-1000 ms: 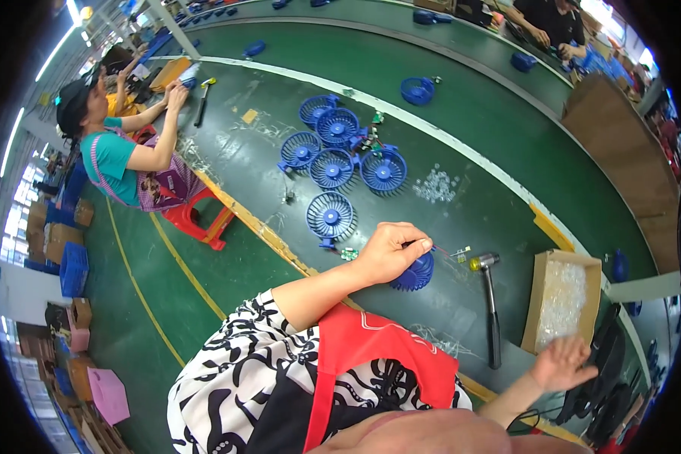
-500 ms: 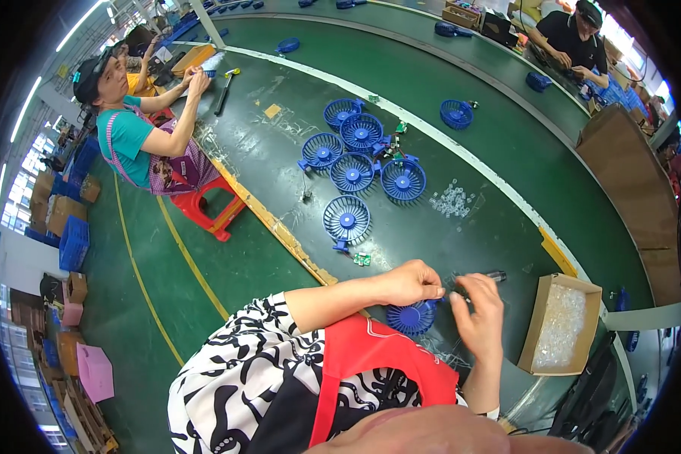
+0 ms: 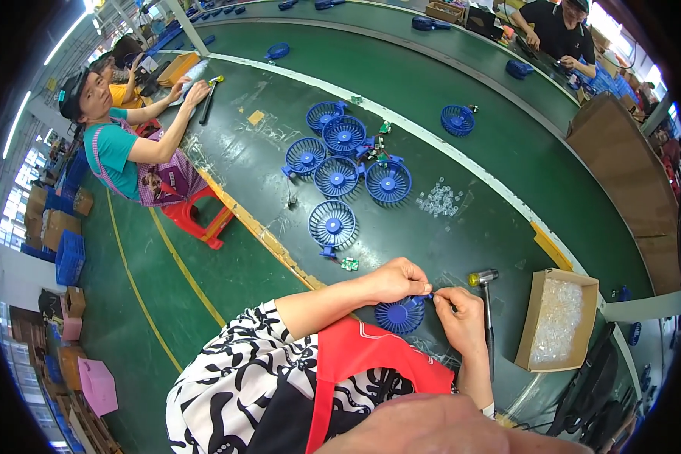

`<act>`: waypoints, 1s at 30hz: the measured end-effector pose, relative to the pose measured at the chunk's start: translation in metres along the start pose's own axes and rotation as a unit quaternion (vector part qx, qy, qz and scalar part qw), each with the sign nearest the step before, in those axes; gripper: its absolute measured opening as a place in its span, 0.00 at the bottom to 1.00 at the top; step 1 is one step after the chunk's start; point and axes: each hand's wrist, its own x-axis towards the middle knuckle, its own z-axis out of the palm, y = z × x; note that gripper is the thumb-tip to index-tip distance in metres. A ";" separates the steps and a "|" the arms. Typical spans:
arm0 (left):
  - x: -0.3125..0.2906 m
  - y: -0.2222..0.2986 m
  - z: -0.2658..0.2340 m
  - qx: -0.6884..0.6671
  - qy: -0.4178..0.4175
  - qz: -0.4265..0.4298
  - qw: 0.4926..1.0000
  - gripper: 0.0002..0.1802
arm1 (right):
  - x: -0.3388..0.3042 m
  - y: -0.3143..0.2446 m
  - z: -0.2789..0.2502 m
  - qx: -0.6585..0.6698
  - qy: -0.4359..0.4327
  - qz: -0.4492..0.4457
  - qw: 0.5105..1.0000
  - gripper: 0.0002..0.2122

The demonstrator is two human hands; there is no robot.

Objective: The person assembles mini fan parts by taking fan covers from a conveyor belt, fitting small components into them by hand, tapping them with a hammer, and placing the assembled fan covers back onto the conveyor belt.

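A blue round fan housing with a slatted grille lies on the table close in front of me. Over its short neck, my left hand is closed in a pinch, thumb against the bent fingers. My right hand faces it from the right, thumb and forefinger pinched by the end of the neck. What either pinch holds is too small and hidden to name. Just right of my right hand lies a hammer with a dark handle and a yellow-tipped head.
Several blue fan housings with small green circuit boards lie farther off, beside scattered clear plastic pieces. A cardboard box of clear parts stands right. One person sits left; another works across the green conveyor.
My right hand has lowered and its fingers have closed into a pinch by the fan's neck. The hammer, mostly hidden before, now shows. The person at left has lowered both hands.
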 end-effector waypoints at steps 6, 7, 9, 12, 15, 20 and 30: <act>0.002 0.001 0.000 -0.049 -0.002 -0.031 0.998 0.10 | -0.002 0.004 0.000 0.035 0.007 0.019 0.999 0.02; 0.003 -0.002 -0.001 -0.070 -0.006 -0.030 0.997 0.10 | -0.003 0.004 -0.001 0.039 0.005 0.028 0.999 0.02; 0.005 -0.005 -0.001 -0.120 -0.011 -0.039 0.992 0.09 | -0.001 -0.001 -0.002 0.043 -0.002 0.059 0.997 0.02; 0.002 -0.004 -0.003 -0.167 0.016 -0.028 0.985 0.11 | -0.001 0.002 0.001 0.053 0.000 0.046 0.998 0.03; 0.004 -0.009 -0.007 -0.165 0.004 -0.037 0.986 0.11 | -0.003 0.005 0.002 0.074 0.003 0.037 0.997 0.02; 0.003 0.003 0.000 -0.214 0.046 -0.049 0.974 0.10 | -0.003 0.008 0.000 0.067 0.010 0.033 0.997 0.03; 0.036 0.019 0.005 -0.001 0.046 -0.042 0.998 0.13 | -0.002 0.018 -0.016 -0.074 0.122 0.009 0.990 0.06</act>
